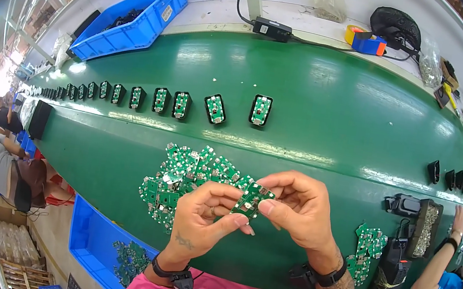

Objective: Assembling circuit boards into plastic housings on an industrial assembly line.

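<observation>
Between my two hands, above the green work surface, is a small green circuit board [250, 199]. My left hand [204, 214] pinches its left edge between thumb and fingers. My right hand [298, 207] grips the opposite edge the same way, thumb on top. Just beyond and to the left lies a loose pile of similar circuit boards [181, 167], partly covered by my left hand. Farther off, a row of black housings [160, 101] with green boards set in them runs to the left; the nearest housing [260, 111] of that row stands straight ahead of me.
A blue bin [161, 16] sits at the far left; another blue bin [91, 237] with boards is below the near edge. Black housings [433, 171], more boards [370, 241] and a soldering-type station [395, 265] lie right. A co-worker's arm [440, 262] reaches in there.
</observation>
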Demonstrator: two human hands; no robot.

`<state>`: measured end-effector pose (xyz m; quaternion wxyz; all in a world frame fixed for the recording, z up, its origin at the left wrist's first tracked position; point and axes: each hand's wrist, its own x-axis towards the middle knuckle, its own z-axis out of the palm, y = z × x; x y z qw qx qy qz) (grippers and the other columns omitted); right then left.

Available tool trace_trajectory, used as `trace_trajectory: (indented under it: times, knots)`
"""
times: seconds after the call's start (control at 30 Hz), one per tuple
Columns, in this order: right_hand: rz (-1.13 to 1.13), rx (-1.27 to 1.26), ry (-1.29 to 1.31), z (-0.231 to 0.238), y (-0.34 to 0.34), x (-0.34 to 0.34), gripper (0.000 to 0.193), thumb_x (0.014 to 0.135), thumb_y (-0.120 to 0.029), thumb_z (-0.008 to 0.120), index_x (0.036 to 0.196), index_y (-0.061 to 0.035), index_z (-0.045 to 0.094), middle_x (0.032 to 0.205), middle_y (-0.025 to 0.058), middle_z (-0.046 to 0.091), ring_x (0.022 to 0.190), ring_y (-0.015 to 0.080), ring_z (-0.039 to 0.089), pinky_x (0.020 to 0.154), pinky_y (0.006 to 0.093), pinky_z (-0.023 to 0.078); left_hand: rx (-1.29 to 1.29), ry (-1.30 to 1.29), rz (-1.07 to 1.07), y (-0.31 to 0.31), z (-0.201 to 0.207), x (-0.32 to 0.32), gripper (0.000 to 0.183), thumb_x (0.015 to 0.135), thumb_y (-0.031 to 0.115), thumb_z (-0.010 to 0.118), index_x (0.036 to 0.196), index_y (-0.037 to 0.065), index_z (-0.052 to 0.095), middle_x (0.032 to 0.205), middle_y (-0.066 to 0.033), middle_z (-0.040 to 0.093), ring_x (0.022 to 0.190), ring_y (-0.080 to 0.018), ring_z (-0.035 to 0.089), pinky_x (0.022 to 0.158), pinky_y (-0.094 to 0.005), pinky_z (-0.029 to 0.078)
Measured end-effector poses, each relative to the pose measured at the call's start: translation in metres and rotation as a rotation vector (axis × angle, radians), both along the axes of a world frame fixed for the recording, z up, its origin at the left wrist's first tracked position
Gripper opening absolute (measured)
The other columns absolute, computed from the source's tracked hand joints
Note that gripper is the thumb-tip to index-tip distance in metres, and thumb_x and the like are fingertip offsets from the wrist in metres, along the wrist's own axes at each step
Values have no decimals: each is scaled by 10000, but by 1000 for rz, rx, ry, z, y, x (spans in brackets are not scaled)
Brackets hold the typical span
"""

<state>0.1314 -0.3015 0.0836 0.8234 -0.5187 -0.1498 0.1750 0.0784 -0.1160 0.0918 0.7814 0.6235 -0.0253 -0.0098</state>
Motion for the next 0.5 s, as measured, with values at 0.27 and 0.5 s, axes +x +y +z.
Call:
trace_trajectory:
  times: [0.27, 0.5]
  knots:
    - [11, 42, -8, 6, 0, -3, 265, 856, 43, 652, 1117, 80, 624, 813, 62, 647, 580, 61, 543, 479, 210, 404, -27, 27, -56, 3, 2, -5, 314, 870, -68, 679, 1148, -85, 536, 1011, -201, 686, 837, -246, 726, 729, -307, 595]
    - [-4, 62, -73, 4, -1, -5, 226, 859, 56, 648, 1084, 71, 649, 854, 88, 665, 590, 59, 536, 476, 213, 393, 14, -45, -7, -2, 1, -5, 276, 863, -33, 700, 1068, -72, 520, 946, -202, 694, 757, -261, 723, 667, -346, 621]
